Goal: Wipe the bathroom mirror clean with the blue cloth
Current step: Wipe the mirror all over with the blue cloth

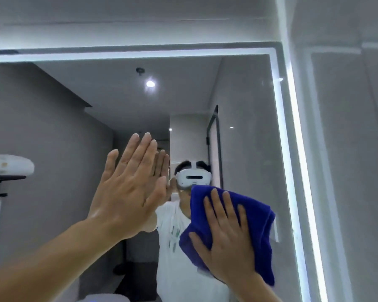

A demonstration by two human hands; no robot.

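Right hand [227, 234], fingers straight and spread, presses the blue cloth [256, 214] flat against the mirror [249, 101] near its right edge, most cloth lying rightward of the palm; left hand [129, 184], flat and empty, touches mid-glass.

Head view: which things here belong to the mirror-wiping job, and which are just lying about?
Part of the job: mirror; blue cloth, pressed flat on the glass by the right hand; left hand, open against the glass.

Just about: reflected white towel on a black rack; reflected ceiling lamp; lit strip along the mirror's edge.
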